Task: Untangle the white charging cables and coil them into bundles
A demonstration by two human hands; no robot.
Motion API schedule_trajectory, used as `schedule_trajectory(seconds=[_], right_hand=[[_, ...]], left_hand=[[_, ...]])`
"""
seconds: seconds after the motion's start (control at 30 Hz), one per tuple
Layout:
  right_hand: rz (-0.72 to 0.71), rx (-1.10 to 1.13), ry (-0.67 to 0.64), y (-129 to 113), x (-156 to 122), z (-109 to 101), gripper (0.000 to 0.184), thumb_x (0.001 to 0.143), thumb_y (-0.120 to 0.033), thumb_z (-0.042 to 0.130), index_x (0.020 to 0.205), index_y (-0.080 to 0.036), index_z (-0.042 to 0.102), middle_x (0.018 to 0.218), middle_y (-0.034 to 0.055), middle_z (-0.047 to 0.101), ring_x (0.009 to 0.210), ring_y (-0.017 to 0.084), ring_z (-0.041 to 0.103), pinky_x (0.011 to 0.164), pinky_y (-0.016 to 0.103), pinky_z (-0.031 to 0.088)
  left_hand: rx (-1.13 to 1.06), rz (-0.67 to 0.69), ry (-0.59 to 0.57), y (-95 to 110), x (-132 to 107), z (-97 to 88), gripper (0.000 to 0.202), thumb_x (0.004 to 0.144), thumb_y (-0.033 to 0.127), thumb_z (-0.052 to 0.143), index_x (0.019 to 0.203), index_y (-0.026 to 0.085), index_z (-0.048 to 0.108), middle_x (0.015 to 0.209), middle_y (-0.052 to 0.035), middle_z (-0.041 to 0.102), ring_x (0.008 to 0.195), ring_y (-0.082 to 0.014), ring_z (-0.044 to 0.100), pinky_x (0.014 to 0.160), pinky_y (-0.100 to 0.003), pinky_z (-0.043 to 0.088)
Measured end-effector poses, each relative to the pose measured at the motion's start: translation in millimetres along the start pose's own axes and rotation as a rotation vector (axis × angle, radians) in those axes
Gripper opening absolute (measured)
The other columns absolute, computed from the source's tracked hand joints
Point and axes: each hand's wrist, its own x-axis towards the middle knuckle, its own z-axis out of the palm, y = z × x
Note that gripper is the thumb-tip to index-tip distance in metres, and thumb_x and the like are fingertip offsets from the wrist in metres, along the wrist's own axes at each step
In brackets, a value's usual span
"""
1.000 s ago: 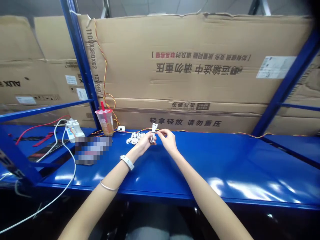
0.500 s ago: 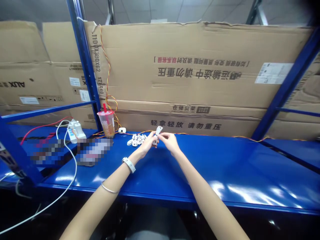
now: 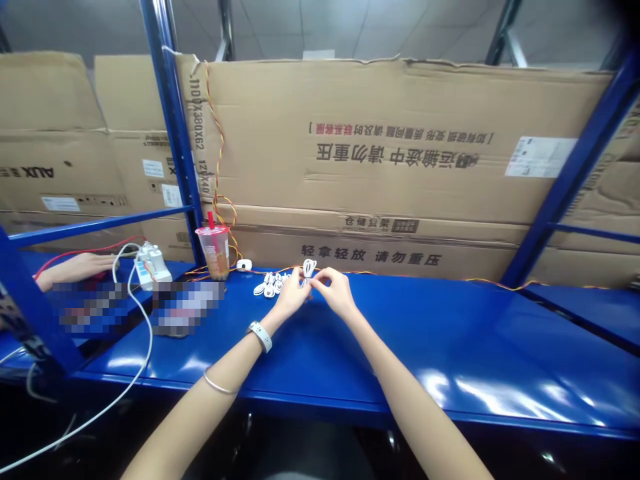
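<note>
Both hands are up at the back of the blue table (image 3: 450, 347), close together, fingertips almost touching.

Left hand (image 3: 293, 297): grip narrow, pinched on a white cable (image 3: 309, 269). A short loop of the cable sticks up above the fingers.
Right hand (image 3: 336, 293): grip also narrow, fingertips closed on the same cable from the other side. Can't make out how the cable runs between the fingers, too small.

So the cable sits just above the table between the two hands, near the back edge and in front of the cardboard boxes (image 3: 400, 147).

Just to the left of the left hand is a small pile of coiled white cables (image 3: 267, 287), lying flat on the table. It's very near the hand, but I can't tell if they touch.

Further left:
- a drink cup (image 3: 217, 250) with a red straw, upright beside the blue rack post (image 3: 173, 133)
- a small white block (image 3: 244, 265) between the cup and the pile
- a white power strip (image 3: 153, 263) with a white cord (image 3: 145, 333) looping off the front edge of the table
- a twisted red-yellow wire (image 3: 217, 167) hanging down the box face behind the cup

The left arm has a white wristband (image 3: 260, 333), with a thin bangle (image 3: 217, 385) lower down the forearm.

Another person's hand (image 3: 75, 267) rests on the next bay at far left, well apart from this work.

The right half of the table carries only glare.
</note>
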Motion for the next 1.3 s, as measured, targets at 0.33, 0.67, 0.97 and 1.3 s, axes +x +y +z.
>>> schedule_trajectory(seconds=[0.33,0.67,0.97,1.3], right_hand=[[0.052,0.056,-0.037,-6,0,-2,0.023,0.076,-0.036,0.061,0.064,-0.017,0.065,0.069,0.0050,0.067,0.064,0.016,0.057,0.065,0.027,0.044],[0.185,0.204,-0.003,8,5,-8,0.023,0.072,-0.037,0.062,0.069,-0.015,0.068,0.073,0.0058,0.070,0.070,0.018,0.061,0.067,0.028,0.045],[0.215,0.212,0.036,18,9,-15,0.027,0.070,-0.041,0.065,0.071,-0.015,0.070,0.073,0.0068,0.071,0.068,0.019,0.061,0.064,0.028,0.044],[0.210,0.106,0.044,20,11,-18,0.025,0.070,-0.039,0.064,0.068,-0.016,0.071,0.071,0.0063,0.071,0.068,0.019,0.062,0.062,0.028,0.044]], left_hand=[[-0.183,-0.067,-0.105,8,-1,-6.6,0.017,0.074,0.023,0.062,0.088,0.018,0.053,0.078,-0.0019,0.061,0.068,-0.0144,0.061,0.067,-0.029,0.049],[-0.577,-0.162,-0.222,9,4,-20.9,0.031,0.067,0.018,0.073,0.096,0.012,0.062,0.075,-0.0027,0.063,0.069,-0.0141,0.062,0.064,-0.026,0.047],[-0.597,-0.162,-0.283,8,9,-26.6,0.030,0.076,0.021,0.070,0.104,0.011,0.062,0.090,-0.0112,0.070,0.083,-0.0200,0.068,0.080,-0.032,0.050],[-0.382,-0.084,-0.144,10,8,-25.2,0.039,0.067,0.032,0.078,0.096,0.013,0.061,0.079,-0.0045,0.065,0.072,-0.0137,0.065,0.058,-0.021,0.044]])
